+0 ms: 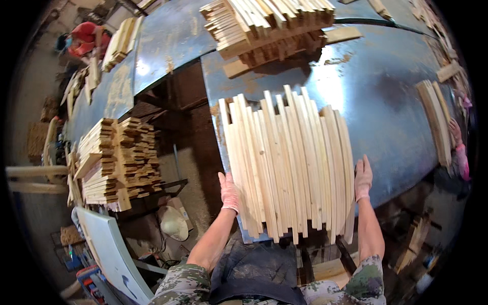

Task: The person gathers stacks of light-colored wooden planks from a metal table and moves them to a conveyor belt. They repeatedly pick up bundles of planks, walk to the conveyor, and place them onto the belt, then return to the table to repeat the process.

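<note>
A row of pale wooden strips lies side by side in front of me on a metal-topped table. The strips' ends are uneven, and the near ones jut past the table's front edge. My left hand, in a pinkish glove, is stretched along the row's left side, near its front. On the opposite side my right hand, gloved too, has its fingers extended beside the outermost strip. Both hands flank the row without fingers wrapped round any strip.
A larger pile of strips rests on boards at the table's far side. Left of a gap stands another stack. Two boards lie at the right edge, near another person's hand. A person in red is far left.
</note>
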`<action>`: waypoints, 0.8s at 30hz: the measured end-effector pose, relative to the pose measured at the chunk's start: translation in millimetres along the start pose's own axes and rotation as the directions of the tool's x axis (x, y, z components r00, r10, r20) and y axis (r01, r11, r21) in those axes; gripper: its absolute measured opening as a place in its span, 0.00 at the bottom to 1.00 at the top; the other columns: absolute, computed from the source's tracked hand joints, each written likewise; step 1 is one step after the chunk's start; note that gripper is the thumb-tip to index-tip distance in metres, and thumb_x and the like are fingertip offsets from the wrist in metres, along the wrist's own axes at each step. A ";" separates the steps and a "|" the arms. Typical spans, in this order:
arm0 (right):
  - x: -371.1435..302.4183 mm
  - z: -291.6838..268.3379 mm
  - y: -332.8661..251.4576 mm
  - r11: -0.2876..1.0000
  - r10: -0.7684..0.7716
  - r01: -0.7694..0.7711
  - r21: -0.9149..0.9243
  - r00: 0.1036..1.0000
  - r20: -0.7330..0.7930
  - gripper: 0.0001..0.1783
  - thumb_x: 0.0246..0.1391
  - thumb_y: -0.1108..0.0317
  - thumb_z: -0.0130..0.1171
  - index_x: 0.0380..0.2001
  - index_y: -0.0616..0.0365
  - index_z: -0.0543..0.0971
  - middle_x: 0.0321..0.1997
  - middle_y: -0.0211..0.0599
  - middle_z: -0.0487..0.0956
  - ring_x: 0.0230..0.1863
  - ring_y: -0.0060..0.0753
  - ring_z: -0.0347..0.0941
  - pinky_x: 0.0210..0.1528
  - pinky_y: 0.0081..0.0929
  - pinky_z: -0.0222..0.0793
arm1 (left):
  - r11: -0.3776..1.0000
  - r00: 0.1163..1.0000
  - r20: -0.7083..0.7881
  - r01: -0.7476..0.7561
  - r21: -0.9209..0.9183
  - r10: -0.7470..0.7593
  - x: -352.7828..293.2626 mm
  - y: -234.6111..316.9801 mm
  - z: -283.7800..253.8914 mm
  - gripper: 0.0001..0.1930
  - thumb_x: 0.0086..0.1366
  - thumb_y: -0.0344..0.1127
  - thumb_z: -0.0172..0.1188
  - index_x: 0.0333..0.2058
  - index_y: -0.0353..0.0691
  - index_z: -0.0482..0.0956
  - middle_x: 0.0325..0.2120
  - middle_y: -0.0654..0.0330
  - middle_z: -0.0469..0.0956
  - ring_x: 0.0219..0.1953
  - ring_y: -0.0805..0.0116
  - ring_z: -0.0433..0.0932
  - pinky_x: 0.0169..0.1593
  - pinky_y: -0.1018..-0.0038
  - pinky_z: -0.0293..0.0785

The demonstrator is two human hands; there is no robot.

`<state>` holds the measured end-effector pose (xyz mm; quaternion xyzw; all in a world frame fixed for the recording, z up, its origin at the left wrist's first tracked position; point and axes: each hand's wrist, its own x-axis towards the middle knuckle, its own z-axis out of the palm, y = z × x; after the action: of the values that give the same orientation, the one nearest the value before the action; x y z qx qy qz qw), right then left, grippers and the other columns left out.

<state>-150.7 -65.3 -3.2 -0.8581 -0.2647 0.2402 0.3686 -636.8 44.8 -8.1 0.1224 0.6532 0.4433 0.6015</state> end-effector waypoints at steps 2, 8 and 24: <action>-7.5 12.0 -19.5 0.957 0.052 -0.104 0.272 0.980 0.192 0.31 0.76 0.54 0.51 0.71 0.66 0.71 0.69 0.46 0.77 0.67 0.38 0.74 0.70 0.33 0.67 | 0.991 0.994 -0.018 -0.104 0.080 0.106 20.1 -19.5 -16.4 0.42 0.78 0.60 0.50 0.81 0.50 0.45 0.69 0.57 0.70 0.64 0.59 0.73 0.69 0.63 0.67; 4.7 12.2 -20.5 0.705 0.265 -0.568 0.425 0.766 0.585 0.34 0.79 0.47 0.41 0.67 0.67 0.74 0.66 0.42 0.79 0.63 0.36 0.76 0.64 0.31 0.72 | 0.700 0.977 0.180 -0.206 0.683 0.113 33.8 -45.4 -54.4 0.35 0.81 0.63 0.42 0.75 0.44 0.61 0.68 0.61 0.72 0.67 0.61 0.72 0.72 0.65 0.65; 9.6 3.4 43.4 0.634 0.193 -0.663 0.398 0.633 0.749 0.49 0.65 0.34 0.58 0.75 0.60 0.64 0.72 0.48 0.72 0.68 0.49 0.72 0.68 0.49 0.72 | 0.948 0.791 0.527 0.299 0.109 -0.311 -10.4 52.4 -9.6 0.49 0.59 0.42 0.76 0.74 0.39 0.58 0.64 0.51 0.73 0.61 0.57 0.78 0.65 0.56 0.76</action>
<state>-133.6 -83.1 -40.4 -0.5764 -0.0457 0.6804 0.4502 -662.4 63.6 35.9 0.1409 0.4738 0.2817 0.8224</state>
